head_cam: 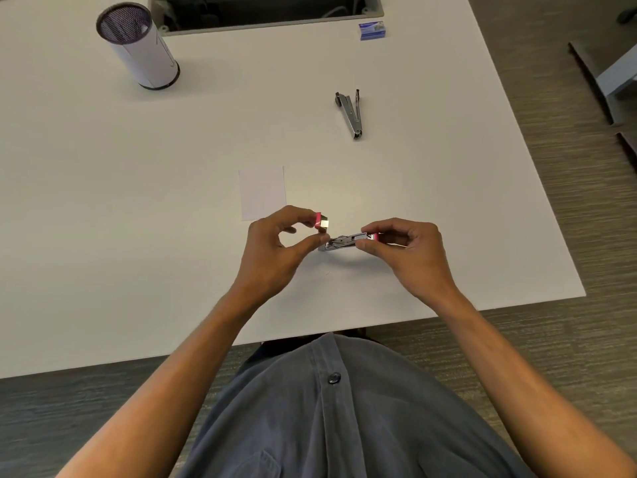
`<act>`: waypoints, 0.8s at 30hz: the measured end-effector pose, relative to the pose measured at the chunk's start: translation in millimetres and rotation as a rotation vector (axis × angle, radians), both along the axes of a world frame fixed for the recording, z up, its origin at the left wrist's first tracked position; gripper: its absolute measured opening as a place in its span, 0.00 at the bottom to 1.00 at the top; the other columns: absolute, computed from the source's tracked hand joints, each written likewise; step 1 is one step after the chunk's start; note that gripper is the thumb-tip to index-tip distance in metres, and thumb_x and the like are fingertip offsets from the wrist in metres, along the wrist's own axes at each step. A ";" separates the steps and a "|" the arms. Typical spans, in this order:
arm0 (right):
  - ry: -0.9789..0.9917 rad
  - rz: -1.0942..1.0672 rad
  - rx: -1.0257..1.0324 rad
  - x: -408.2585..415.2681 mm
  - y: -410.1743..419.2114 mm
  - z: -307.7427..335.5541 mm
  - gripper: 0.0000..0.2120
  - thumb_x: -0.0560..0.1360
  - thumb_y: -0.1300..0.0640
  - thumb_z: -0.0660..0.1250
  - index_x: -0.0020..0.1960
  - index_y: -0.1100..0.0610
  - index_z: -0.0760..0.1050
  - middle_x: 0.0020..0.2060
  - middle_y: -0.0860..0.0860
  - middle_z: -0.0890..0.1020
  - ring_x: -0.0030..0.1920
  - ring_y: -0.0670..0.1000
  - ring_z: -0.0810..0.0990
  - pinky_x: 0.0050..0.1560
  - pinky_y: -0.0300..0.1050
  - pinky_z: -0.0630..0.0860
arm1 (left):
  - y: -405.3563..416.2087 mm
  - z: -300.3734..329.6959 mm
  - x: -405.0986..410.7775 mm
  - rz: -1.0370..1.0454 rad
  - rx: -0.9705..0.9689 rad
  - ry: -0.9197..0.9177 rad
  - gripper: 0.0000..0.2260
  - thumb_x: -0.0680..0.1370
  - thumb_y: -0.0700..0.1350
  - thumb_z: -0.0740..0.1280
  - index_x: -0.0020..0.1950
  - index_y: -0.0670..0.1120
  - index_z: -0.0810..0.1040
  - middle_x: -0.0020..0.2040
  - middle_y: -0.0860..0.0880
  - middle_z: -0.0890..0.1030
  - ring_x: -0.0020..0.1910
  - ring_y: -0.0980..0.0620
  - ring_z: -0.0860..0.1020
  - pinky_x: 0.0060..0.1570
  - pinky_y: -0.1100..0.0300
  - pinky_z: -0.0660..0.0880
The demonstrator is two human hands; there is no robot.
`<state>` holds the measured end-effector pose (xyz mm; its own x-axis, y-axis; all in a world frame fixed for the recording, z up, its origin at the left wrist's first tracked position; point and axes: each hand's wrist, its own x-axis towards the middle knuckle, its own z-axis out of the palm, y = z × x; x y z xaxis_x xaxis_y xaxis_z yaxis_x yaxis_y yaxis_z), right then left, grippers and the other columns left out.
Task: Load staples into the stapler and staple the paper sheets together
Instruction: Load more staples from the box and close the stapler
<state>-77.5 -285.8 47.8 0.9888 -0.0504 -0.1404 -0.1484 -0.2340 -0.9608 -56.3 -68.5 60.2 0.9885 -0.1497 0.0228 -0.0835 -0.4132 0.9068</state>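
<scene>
Pinching a pink stapler [341,241] open above the table [103,236] near its front edge, the right hand [403,250] steadies its body while the left hand [275,246] grips the lifted top, probably exposing the staple channel; paper sheets [262,193] lie just beyond

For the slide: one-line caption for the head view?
Both hands, left and right, hold a pink stapler open above the table; paper lies beyond.

Stapler [344,240]: small, chrome with pink ends, hinged open, held above the worktop [138,201] between my hands, its top part with a pink end raised at my left. Paper sheets [262,193]: small white stack, flat on the worktop just beyond. Staple box [373,31]: blue, far edge.
</scene>
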 end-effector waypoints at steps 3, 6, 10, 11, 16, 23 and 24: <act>-0.015 -0.017 0.000 -0.6 4.5 5.0 0.07 0.69 0.58 0.79 0.45 0.50 0.85 0.38 0.45 0.86 0.41 0.44 0.84 0.43 0.32 0.77 | -1.4 0.0 -2.2 -0.006 -0.010 -0.020 0.08 0.74 0.43 0.75 0.52 0.48 0.84 0.50 0.58 0.84 0.52 0.59 0.80 0.52 0.63 0.75; -0.018 -0.017 -0.009 -0.8 9.2 8.6 0.06 0.69 0.58 0.79 0.44 0.49 0.85 0.38 0.45 0.86 0.41 0.45 0.85 0.44 0.33 0.78 | -5.2 -0.6 -6.4 -0.027 -0.002 -0.053 0.10 0.75 0.41 0.74 0.55 0.50 0.83 0.51 0.59 0.84 0.52 0.58 0.81 0.52 0.61 0.76; -0.014 -0.043 -0.021 -1.7 14.0 13.1 0.06 0.69 0.58 0.79 0.45 0.52 0.85 0.37 0.45 0.86 0.39 0.44 0.84 0.43 0.32 0.76 | -6.8 -2.0 -13.7 -0.021 0.092 -0.144 0.15 0.76 0.43 0.72 0.62 0.48 0.80 0.54 0.57 0.83 0.54 0.61 0.80 0.54 0.64 0.75; -0.014 -0.053 -0.015 -2.2 15.5 14.7 0.06 0.69 0.58 0.79 0.45 0.53 0.85 0.38 0.46 0.86 0.39 0.44 0.85 0.43 0.32 0.77 | -7.7 -3.2 -16.8 -0.028 0.176 -0.177 0.18 0.76 0.46 0.72 0.65 0.48 0.78 0.56 0.55 0.83 0.55 0.58 0.80 0.55 0.61 0.77; -0.034 -0.061 -0.007 -8.8 31.0 21.7 0.05 0.70 0.56 0.78 0.45 0.53 0.85 0.38 0.42 0.86 0.40 0.43 0.85 0.42 0.30 0.76 | -18.0 -6.5 -30.7 -0.001 0.452 -0.146 0.30 0.74 0.58 0.71 0.73 0.47 0.69 0.55 0.49 0.85 0.43 0.44 0.83 0.39 0.53 0.79; 0.070 0.133 -0.034 -9.7 30.7 23.5 0.27 0.66 0.42 0.74 0.63 0.50 0.79 0.51 0.43 0.83 0.55 0.41 0.80 0.52 0.39 0.80 | -12.0 -3.0 -30.7 -0.039 0.118 0.098 0.24 0.76 0.57 0.69 0.68 0.46 0.76 0.59 0.50 0.83 0.58 0.53 0.82 0.60 0.57 0.78; 0.110 0.193 -0.011 -8.7 29.5 22.9 0.30 0.66 0.41 0.73 0.66 0.49 0.76 0.55 0.43 0.82 0.58 0.40 0.78 0.57 0.42 0.79 | -11.6 -1.8 -31.3 -0.065 0.075 0.139 0.23 0.76 0.56 0.69 0.68 0.47 0.76 0.59 0.51 0.83 0.58 0.54 0.81 0.62 0.56 0.77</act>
